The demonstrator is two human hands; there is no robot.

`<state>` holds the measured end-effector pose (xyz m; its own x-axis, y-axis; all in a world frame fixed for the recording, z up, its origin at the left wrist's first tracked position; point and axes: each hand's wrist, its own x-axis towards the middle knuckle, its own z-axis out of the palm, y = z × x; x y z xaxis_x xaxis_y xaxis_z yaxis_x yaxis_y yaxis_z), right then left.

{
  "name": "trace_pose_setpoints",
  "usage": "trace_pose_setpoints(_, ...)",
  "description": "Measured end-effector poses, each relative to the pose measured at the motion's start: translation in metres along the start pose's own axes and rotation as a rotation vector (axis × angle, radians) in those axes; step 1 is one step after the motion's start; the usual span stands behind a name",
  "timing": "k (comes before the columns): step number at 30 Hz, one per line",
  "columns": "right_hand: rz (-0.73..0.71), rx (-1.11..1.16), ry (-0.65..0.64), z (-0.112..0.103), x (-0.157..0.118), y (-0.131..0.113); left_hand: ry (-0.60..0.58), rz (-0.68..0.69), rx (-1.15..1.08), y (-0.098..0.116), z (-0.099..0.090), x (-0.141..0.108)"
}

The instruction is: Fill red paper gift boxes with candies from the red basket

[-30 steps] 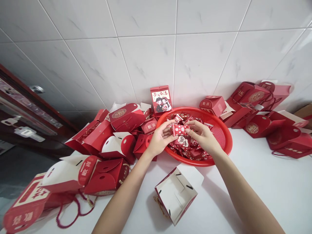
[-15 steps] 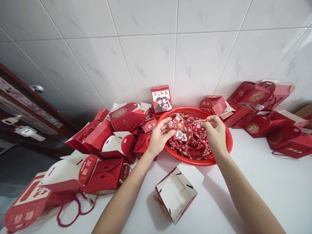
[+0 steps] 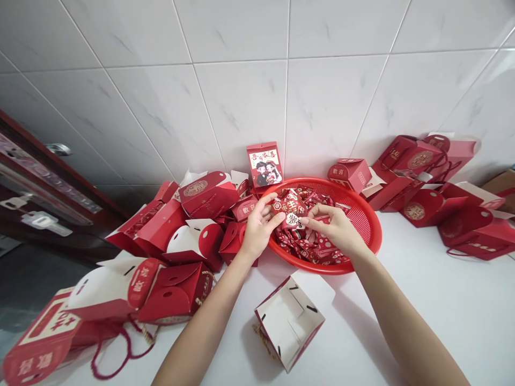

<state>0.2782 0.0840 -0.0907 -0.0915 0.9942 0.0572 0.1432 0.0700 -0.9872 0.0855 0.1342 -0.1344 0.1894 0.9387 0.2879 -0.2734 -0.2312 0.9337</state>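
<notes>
My left hand (image 3: 259, 225) grips a few red candy packets (image 3: 290, 206) with white and gold lettering, thumb in front and fingers behind. They are held over the left side of a red plastic basket (image 3: 364, 214), which contains many more red wrapped candies (image 3: 322, 249). My right hand (image 3: 336, 228) is closed in a pinch at the right edge of the held packets, its fingertips on a candy packet partly hidden by the fingers. Nearer to me stands an open gift box (image 3: 289, 321), white inside, its flap folded out toward the basket.
Many red gift boxes (image 3: 209, 193) crowd the left of the white table (image 3: 426, 289). Several more boxes (image 3: 422, 155) line the right back. A box with a cartoon couple (image 3: 265, 163) leans on the tiled wall (image 3: 241, 96). Keys (image 3: 46, 222) hang from a cabinet at left.
My right hand has moved left from the basket's right side to the packets in my left hand. My left hand stays nearly in place, still holding its packets.
</notes>
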Motion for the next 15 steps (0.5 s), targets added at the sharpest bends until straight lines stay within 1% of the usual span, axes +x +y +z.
trace_pose_setpoints(2, 0.007, 0.020, -0.006, 0.0007, 0.0005, 0.0007, 0.001, 0.001, 0.004, -0.0006, 0.0001, -0.0005)
trace_pose_setpoints(6, -0.022, -0.018, 0.040, 0.0014, 0.0021, 0.0018, -0.010, 0.016, 0.028, -0.0003, 0.0003, -0.0014)
trace_pose_setpoints(9, -0.063, -0.060, 0.047, 0.0011, 0.0027, 0.0027, -0.028, 0.053, 0.059, 0.0016, 0.0007, -0.0016)
trace_pose_setpoints(11, -0.066, -0.072, 0.063, 0.0011, 0.0025, 0.0032, -0.043, 0.086, 0.095, 0.0036, 0.0011, -0.0016)
trace_pose_setpoints(15, -0.052, -0.022, 0.093, 0.0019, 0.0009, 0.0022, -0.077, 0.092, 0.165, 0.0074, 0.0019, -0.0019)
